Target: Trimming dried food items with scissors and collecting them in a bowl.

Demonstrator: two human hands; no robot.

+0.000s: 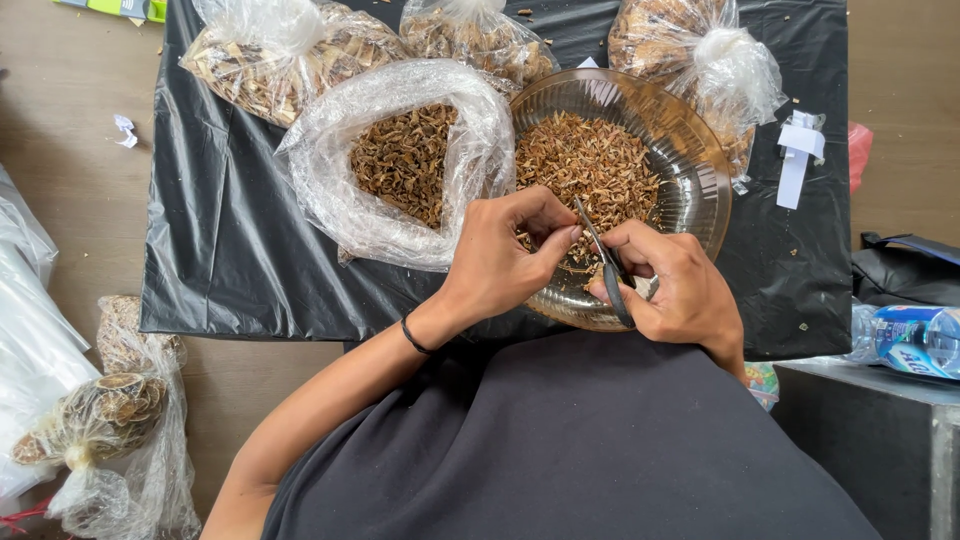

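Note:
My right hand [672, 285] grips black-handled scissors [605, 262], blades pointing up and to the left over a clear brown plastic bowl [700, 170] filled with small brown dried pieces [590, 165]. My left hand [505, 250] pinches a small piece at the scissor blades; the piece itself is mostly hidden by my fingers. Both hands meet above the bowl's near rim. An open clear plastic bag [330, 180] of darker dried pieces [405, 160] lies just left of the bowl, beside my left hand.
A black plastic sheet [230, 240] covers the floor. Three tied bags of dried material [280, 60] [475, 35] [690, 50] lie at the back. White paper strips [800, 150] lie right, a plastic bottle [915, 340] on a grey box, more bags [100, 410] at lower left.

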